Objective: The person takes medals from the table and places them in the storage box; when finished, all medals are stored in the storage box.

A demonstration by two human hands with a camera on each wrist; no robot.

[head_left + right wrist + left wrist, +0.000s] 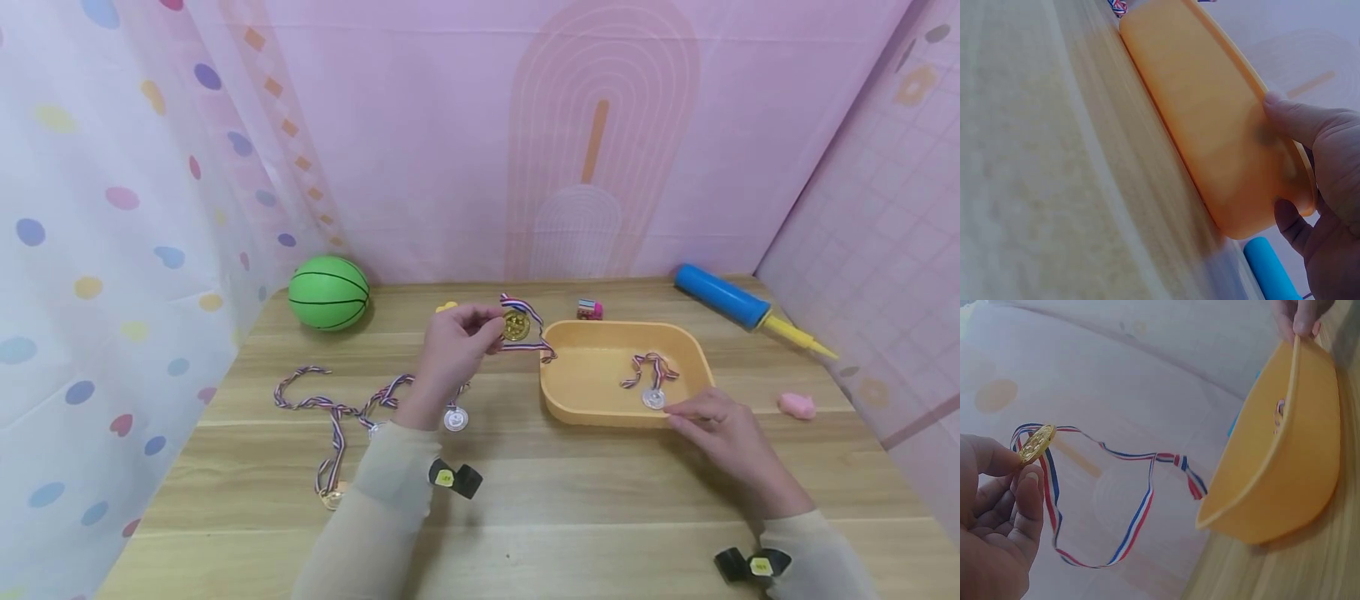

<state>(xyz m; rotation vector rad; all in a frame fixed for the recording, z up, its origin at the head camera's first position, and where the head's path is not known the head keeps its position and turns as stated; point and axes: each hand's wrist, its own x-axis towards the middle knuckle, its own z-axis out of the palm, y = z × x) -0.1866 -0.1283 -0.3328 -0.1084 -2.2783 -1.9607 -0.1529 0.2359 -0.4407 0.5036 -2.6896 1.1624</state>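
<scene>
Between thumb and fingers, my left hand (459, 337) pinches a gold medal (516, 326) by its edge, above the table and left of the basin. Its red, white and blue ribbon (1133, 535) hangs in a loop, and the knotted end reaches the rim of the orange basin (558, 400). My right hand (716, 429) grips the basin's near right rim, thumb on the outside. Inside the basin lies a silver medal (653, 399) with its ribbon, near that hand. Left of my left forearm, several more medals with tangled ribbons (337, 408) lie on the table, partly hidden by the arm.
A green ball (328, 293) sits at the back left. Behind the basin is a small toy truck (589, 309). A blue and yellow hand pump (723, 297) lies at the back right, and a pink toy (797, 406) sits right of the basin. Curtains border the table.
</scene>
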